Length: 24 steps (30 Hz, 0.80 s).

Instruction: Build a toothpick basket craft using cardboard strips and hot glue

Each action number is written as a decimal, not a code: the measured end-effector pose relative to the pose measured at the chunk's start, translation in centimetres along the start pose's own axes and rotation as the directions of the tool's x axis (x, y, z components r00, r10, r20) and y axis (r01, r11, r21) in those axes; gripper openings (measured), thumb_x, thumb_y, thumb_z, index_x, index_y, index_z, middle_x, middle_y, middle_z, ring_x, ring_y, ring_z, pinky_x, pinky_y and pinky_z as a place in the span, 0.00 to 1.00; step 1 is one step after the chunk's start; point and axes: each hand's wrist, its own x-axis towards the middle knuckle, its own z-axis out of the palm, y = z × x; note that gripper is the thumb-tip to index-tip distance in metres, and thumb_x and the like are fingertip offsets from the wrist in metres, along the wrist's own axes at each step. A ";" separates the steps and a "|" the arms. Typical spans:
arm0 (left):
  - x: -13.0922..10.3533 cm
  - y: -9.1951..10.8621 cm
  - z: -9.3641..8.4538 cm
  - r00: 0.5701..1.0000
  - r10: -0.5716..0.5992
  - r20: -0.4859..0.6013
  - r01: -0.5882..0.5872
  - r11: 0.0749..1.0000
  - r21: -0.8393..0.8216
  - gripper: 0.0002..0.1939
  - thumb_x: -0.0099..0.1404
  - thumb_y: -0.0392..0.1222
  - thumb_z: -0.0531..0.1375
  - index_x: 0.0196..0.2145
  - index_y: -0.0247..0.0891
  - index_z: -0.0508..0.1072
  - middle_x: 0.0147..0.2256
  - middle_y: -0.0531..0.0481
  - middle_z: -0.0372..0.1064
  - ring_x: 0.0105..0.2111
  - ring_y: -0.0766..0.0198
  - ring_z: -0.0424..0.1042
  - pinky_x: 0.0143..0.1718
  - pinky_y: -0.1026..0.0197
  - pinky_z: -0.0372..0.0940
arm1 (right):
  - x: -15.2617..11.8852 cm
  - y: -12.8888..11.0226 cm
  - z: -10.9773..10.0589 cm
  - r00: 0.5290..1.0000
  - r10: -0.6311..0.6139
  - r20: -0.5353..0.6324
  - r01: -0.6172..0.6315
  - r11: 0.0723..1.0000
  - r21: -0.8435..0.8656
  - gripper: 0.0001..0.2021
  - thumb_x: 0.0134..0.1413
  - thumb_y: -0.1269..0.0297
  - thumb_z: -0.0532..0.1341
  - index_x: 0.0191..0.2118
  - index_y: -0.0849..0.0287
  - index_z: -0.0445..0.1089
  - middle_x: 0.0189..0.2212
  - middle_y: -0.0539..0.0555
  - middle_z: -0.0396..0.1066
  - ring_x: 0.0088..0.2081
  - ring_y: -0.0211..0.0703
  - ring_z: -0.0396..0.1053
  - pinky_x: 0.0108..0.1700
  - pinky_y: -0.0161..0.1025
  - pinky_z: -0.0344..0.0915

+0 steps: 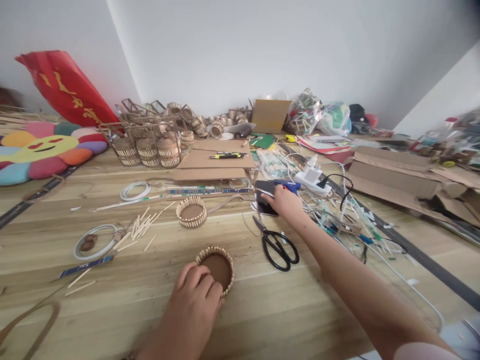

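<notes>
My left hand (200, 295) curls over the near left rim of a small round stick-walled basket (221, 270) with a brown base, which rests on the table. My right hand (287, 202) reaches forward, fingers drawn together over a dark phone (264, 205). What those fingers grip is too unclear to make out. Just behind them lies a blue glue gun (290, 186). Black-handled scissors (279, 247) lie open-bladed between my hands. A second round stick basket (191, 212) stands farther back.
Loose wooden sticks (142, 227) and white coils (135, 191) lie left. Cardboard (213, 155) carries a yellow-black cutter (227, 156). A white power strip (313, 180) with tangled cables is right. Finished basket carriers (150, 150), a red bag (63, 90) and a flower cushion (48, 150) stand behind.
</notes>
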 end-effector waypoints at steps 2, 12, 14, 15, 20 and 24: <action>0.1 0.1 -0.1 1.000 0.003 0.030 -0.004 1.000 0.013 0.05 0.64 0.32 0.61 0.30 0.39 0.72 0.30 0.52 0.73 0.41 0.54 0.68 0.52 0.45 0.59 | 0.8 -0.5 -0.2 1.000 0.016 -0.003 -0.016 1.000 -0.001 0.31 0.61 0.42 0.55 0.51 0.71 0.65 0.42 0.74 0.75 0.47 0.60 0.75 0.44 0.45 0.69; 0.4 0.6 -0.1 1.000 -0.017 0.024 0.017 1.000 0.006 0.07 0.65 0.34 0.61 0.29 0.38 0.71 0.30 0.52 0.72 0.40 0.54 0.67 0.51 0.44 0.59 | 1.6 -2.3 -0.6 0.995 0.005 0.099 -0.002 0.999 -0.033 0.29 0.54 0.46 0.62 0.49 0.71 0.70 0.39 0.72 0.77 0.45 0.60 0.76 0.43 0.45 0.68; 0.9 0.9 -0.6 0.999 -0.025 0.043 0.025 1.000 0.014 0.06 0.65 0.34 0.61 0.29 0.38 0.70 0.30 0.51 0.72 0.39 0.54 0.68 0.50 0.44 0.60 | 1.1 -1.7 -1.1 0.994 -0.027 0.105 0.031 0.999 -0.036 0.28 0.54 0.45 0.62 0.48 0.68 0.70 0.41 0.71 0.77 0.46 0.59 0.76 0.43 0.44 0.68; 1.2 1.1 -0.9 0.998 -0.035 0.043 0.034 0.999 0.014 0.05 0.66 0.35 0.61 0.30 0.38 0.71 0.31 0.51 0.72 0.38 0.54 0.68 0.49 0.44 0.61 | 0.7 -1.4 -1.5 0.994 -0.044 0.101 0.048 0.998 -0.036 0.28 0.55 0.45 0.61 0.48 0.67 0.70 0.42 0.70 0.76 0.46 0.59 0.75 0.43 0.44 0.67; 1.0 2.2 -1.5 0.998 -0.054 0.039 0.062 0.966 -0.252 0.09 0.70 0.41 0.55 0.45 0.41 0.73 0.41 0.46 0.74 0.43 0.54 0.69 0.51 0.46 0.62 | -2.1 -0.4 -3.9 0.995 -0.096 0.005 0.096 0.995 -0.036 0.24 0.63 0.45 0.53 0.48 0.61 0.68 0.41 0.65 0.77 0.43 0.57 0.75 0.36 0.42 0.64; -5.4 4.5 0.4 0.939 0.204 0.276 -0.030 0.850 -0.527 0.16 0.71 0.51 0.51 0.49 0.53 0.74 0.45 0.46 0.73 0.50 0.54 0.70 0.48 0.51 0.67 | -5.7 -0.7 -5.3 0.937 -0.257 -0.235 0.245 0.966 -0.081 0.20 0.62 0.45 0.54 0.42 0.58 0.69 0.36 0.59 0.76 0.32 0.52 0.74 0.25 0.38 0.54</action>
